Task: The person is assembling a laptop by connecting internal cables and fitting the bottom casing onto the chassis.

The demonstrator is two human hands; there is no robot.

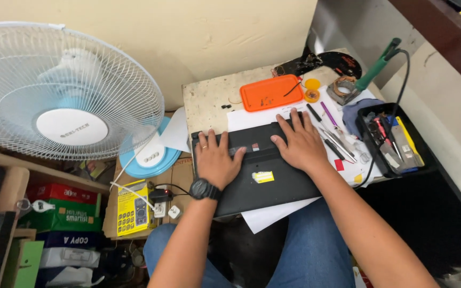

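here, both hands lay flat, fingers spread, on a black laptop (265, 181) that sat upside down on white paper (273, 213) over a small table (209, 96). the left hand (219, 160), with a black watch (205, 189) on its wrist, pressed palm down near the laptop's far left corner, gripping nothing. the right hand (300, 144) rested just beside it along the far edge, fingers open and reaching over the rim, closed on nothing. a yellow sticker (263, 176) sat between and below the two hands. beyond the right hand's fingertips lay an orange tray (270, 93). to that hand's right lay loose tools (334, 136) and a black tray of tools (396, 141). well left of the left hand stood a white fan (65, 90).
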